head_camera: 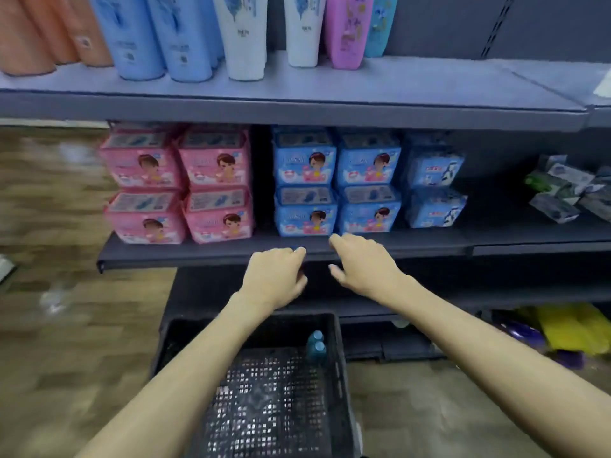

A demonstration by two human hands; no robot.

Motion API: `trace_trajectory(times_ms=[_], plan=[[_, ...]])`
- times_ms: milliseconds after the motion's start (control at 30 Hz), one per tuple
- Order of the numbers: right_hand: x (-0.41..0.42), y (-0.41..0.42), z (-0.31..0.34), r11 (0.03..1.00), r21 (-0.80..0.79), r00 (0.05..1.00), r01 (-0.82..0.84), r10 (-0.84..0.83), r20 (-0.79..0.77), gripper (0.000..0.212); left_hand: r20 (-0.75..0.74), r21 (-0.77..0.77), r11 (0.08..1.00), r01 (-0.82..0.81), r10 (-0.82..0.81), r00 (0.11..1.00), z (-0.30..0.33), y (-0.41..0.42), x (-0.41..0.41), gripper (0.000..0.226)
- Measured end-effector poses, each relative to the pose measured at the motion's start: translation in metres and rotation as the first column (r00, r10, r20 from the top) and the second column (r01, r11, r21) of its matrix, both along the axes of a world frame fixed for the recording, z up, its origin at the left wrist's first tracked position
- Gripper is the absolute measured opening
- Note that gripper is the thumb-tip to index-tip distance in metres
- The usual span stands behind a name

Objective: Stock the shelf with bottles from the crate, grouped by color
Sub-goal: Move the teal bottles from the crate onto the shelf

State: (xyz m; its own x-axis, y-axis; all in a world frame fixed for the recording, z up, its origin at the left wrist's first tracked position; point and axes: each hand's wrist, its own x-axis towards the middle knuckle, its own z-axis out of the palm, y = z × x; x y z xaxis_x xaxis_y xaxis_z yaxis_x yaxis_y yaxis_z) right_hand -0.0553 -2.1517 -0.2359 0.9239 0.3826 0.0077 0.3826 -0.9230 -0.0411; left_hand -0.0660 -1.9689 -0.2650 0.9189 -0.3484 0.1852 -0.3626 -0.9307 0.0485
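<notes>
A: Bottles (315, 346) — only two teal caps are showing in the crate (337, 342), tucked in the far right corner. I'm seeing nothing else on the mesh floor of it, though my arms are covering part.

B: So nearly done?

A: I'm judging yes. The top shelf (396, 77) is already carrying groups by color: orange bottles (39, 38) at the left, then blue bottles (158, 38), white bottles (274, 31), a pink bottle (347, 31), and a teal bottle (380, 28) behind it. The right part of that shelf is sitting bare.

B: Hands?

A: Both are hovering over the far edge of the crate, at the lip of the middle shelf (198, 256). My left hand (276, 277) is loosely curled, grip holding nothing. My right hand (360, 264) is spread, fingers relaxed, also holding nothing.

B: What's left?

A: I'm guessing the two teal ones are going up beside the teal bottle. Caps are looking round and pale; the bodies are darker and blurred.
</notes>
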Motion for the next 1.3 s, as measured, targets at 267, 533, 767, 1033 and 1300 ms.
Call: trace_trajectory(times_ms=[267, 533, 767, 1033, 1300], plan=[[0.007, -0.006, -0.11, 0.998, 0.016, 0.963, 0.057, -0.051, -0.266, 0.029, -0.281, 0.043, 0.994, -0.101, 0.109, 0.954, -0.101, -0.002, -0.021, 0.02], [0.004, 0.002, -0.236, 0.985, 0.024, 0.808, 0.173, -0.128, -0.575, 0.052, -0.474, 0.079, 0.986, -0.147, 0.167, 0.864, -0.194, -0.013, -0.024, 0.029], [-0.004, 0.027, -0.345, 0.942, -0.135, 0.604, 0.306, -0.302, -0.737, 0.098, -0.564, 0.104, 0.968, -0.231, 0.248, 0.787, -0.268, -0.017, -0.033, 0.043], [0.009, 0.041, -0.416, 0.841, -0.105, 0.566, 0.531, -0.444, -0.695, 0.059, -0.642, 0.081, 0.952, -0.294, 0.276, 0.715, -0.321, -0.001, -0.05, 0.035], [0.005, 0.041, -0.45, 0.872, -0.161, 0.679, 0.462, -0.465, -0.568, 0.046, -0.644, 0.088, 0.934, -0.347, 0.319, 0.695, -0.351, 0.008, -0.075, 0.03]])
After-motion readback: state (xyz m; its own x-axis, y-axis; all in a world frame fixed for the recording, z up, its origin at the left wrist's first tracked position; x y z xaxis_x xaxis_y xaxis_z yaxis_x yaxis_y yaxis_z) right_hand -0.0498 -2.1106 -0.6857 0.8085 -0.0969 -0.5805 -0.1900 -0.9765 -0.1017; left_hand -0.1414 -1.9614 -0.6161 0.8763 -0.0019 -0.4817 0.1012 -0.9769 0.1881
